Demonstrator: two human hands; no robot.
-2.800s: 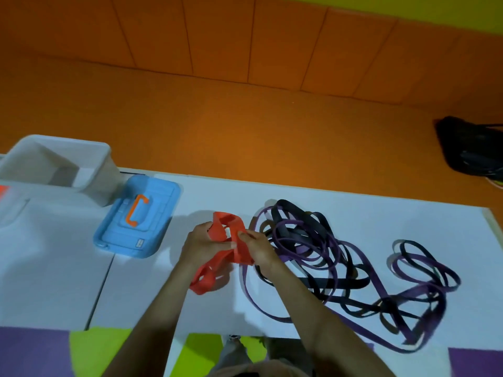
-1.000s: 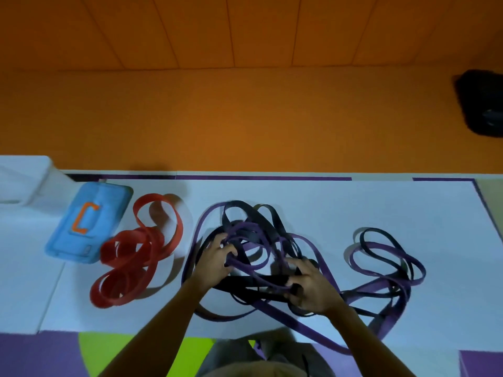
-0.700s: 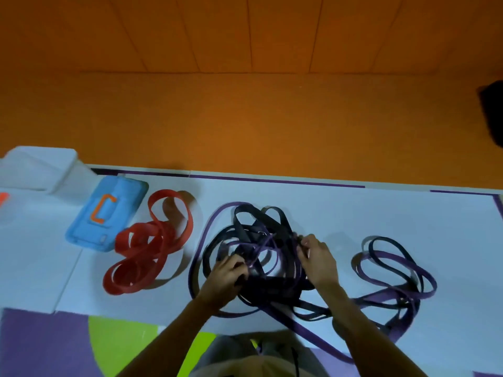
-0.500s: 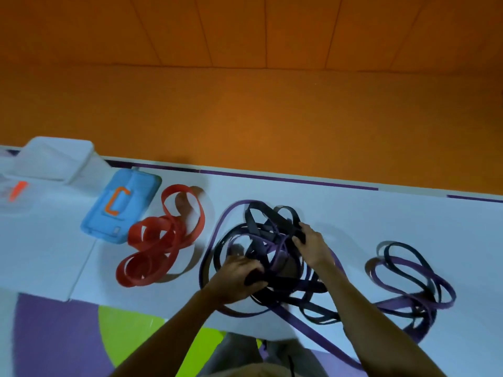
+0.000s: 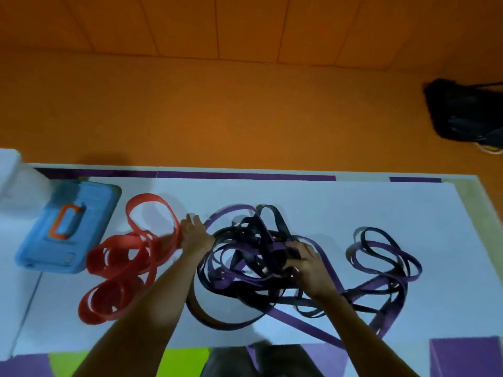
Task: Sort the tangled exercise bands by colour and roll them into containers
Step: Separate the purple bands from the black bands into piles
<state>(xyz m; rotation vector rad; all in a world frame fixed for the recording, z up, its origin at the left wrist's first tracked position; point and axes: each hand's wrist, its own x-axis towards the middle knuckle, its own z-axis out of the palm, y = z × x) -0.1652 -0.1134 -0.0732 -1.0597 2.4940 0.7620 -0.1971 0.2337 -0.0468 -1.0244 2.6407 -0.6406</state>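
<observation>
The left hand (image 5: 194,236) lay near the middle of the frame, fingers stretched out almost straight and pointing to the upper left, set between two heaps on the white counter (image 5: 326,202). Its fingertips touched the blurred right edge of the loose heap of flat red rubber exercise bands (image 5: 122,257), which sprawled left of centre. Motion blur hid the exact contact, though the fingers looked uncurled and closed on nothing. The heel of that hand sat against the left side of the tangle of purple and black rubber bands (image 5: 245,268) at the centre of the frame. The right hand (image 5: 307,265) was sunk into the right side of that tangle, fingers curled round a bunch of black and purple strands. Several strands ran off to the right into a smaller knot of purple and black loops (image 5: 381,262) at centre right, and one long purple strand (image 5: 299,325) trailed down to the lower edge of the counter. At the left, just beside the red bands, a light blue plastic lid with an orange handle (image 5: 68,232) lay flat on the counter; whether the two touched could not be told. A white plastic container (image 5: 11,172) showed only in part at the left edge of the frame, above the lid. Beyond the counter spread an orange floor (image 5: 245,104), with a black bag (image 5: 468,112) on it at the upper right
</observation>
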